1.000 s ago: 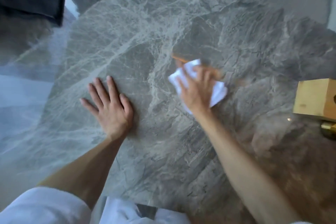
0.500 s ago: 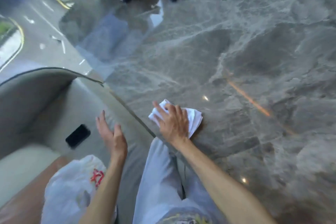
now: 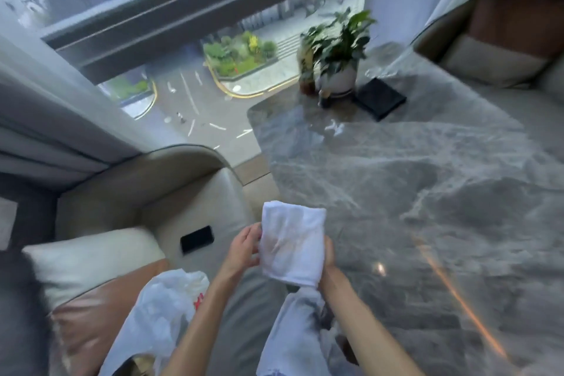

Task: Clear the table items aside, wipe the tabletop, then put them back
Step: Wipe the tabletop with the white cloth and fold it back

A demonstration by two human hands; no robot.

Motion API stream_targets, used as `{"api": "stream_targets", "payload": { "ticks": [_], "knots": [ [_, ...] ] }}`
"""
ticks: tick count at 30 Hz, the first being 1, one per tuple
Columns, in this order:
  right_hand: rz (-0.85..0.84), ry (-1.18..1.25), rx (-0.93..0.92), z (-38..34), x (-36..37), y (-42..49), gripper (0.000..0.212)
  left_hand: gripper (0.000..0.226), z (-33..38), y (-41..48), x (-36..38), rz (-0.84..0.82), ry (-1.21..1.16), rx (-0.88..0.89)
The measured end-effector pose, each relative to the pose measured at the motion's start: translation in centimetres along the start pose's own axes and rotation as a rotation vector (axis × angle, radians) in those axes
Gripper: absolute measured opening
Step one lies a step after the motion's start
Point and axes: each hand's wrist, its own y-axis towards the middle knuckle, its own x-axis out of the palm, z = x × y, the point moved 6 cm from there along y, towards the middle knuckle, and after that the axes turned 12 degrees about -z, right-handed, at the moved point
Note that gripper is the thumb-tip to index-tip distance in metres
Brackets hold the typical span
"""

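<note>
Both hands hold the white cloth (image 3: pixel 291 243) off the table's near left edge: left hand (image 3: pixel 244 246) pinches its left side, right hand (image 3: pixel 328 253) grips the right, mostly hidden. Soft, light and limp, it is best taken by the folded edges. Faint brownish soiling marks its face. Farther off lies the grey marble tabletop (image 3: pixel 412 186), with a potted plant (image 3: pixel 337 52) and black box (image 3: pixel 380 98) at the far end.

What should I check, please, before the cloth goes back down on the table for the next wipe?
1. Cloth held in both hands, left hand and right hand: ok.
2. Cloth face clean: not ok, brownish smudge showing.
3. Near stretch of the tabletop free of items: ok.
4. Far corner cleared: not ok, potted plant and black box stand there.
5. Tabletop dry: cannot tell.
</note>
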Motion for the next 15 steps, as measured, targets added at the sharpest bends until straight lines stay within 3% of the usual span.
{"api": "stream_targets", "payload": {
  "ticks": [2,5,8,12,15],
  "knots": [
    [0.048,-0.203,0.013,-2.4,-1.9,-0.9,0.036,0.04,2.4,-0.4,3.1,-0.172,0.023,0.019],
    [-0.045,-0.185,-0.087,-7.5,-1.6,-4.4,0.064,0.043,6.2,-0.8,8.2,-0.404,0.122,0.107],
    [-0.202,-0.004,-0.117,-11.5,1.2,-10.4,0.08,0.031,9.3,-1.3,12.9,-0.552,0.152,0.154],
    [-0.131,-0.086,-0.244,-16.3,0.7,-14.4,0.085,0.019,12.0,-1.2,18.4,-0.672,0.188,0.164],
    [-0.189,-0.075,-0.311,-19.0,-0.7,-16.4,0.099,0.016,13.7,-0.7,21.5,-0.753,0.315,0.151]
  ]
}}
